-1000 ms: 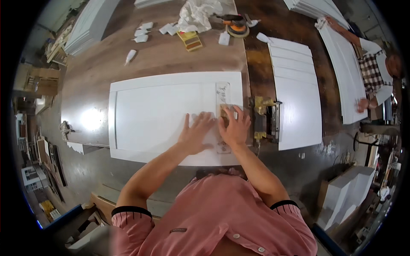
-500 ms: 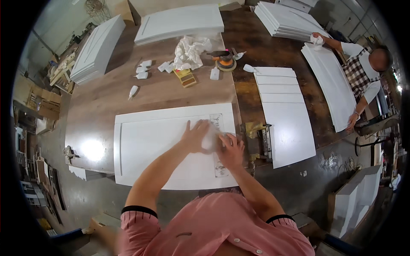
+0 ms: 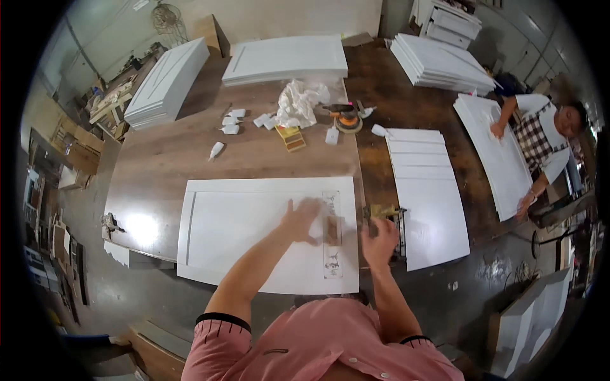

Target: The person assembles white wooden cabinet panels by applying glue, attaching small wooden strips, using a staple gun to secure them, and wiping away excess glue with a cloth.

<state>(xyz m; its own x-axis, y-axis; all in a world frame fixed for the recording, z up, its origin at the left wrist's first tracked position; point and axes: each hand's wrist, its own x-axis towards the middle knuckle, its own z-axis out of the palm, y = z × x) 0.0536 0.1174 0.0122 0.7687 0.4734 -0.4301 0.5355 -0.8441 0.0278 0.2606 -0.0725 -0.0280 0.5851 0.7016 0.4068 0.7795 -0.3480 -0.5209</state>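
A white panel with a raised border lies on the table in front of me. Near its right end is a pale strip with dark markings, with a small brown rectangle at its middle. My left hand is over the panel just left of that strip, its fingers apart and partly smeared by motion. Past the panel's right edge, my right hand has curled fingers beside a yellowish piece and a dark metal fixture. Whatever the curled fingers hold is hidden.
Grooved white boards lie to the right. Beyond the panel are an orange sander, a crumpled white cloth, a yellow box and several white bottles. Panel stacks line the back. A co-worker handles panels at far right.
My hands have separated: the right moved off the strip to the fixture at the right, uncovering the brown rectangle. The co-worker's hand moved from the far end toward the middle of their panel.
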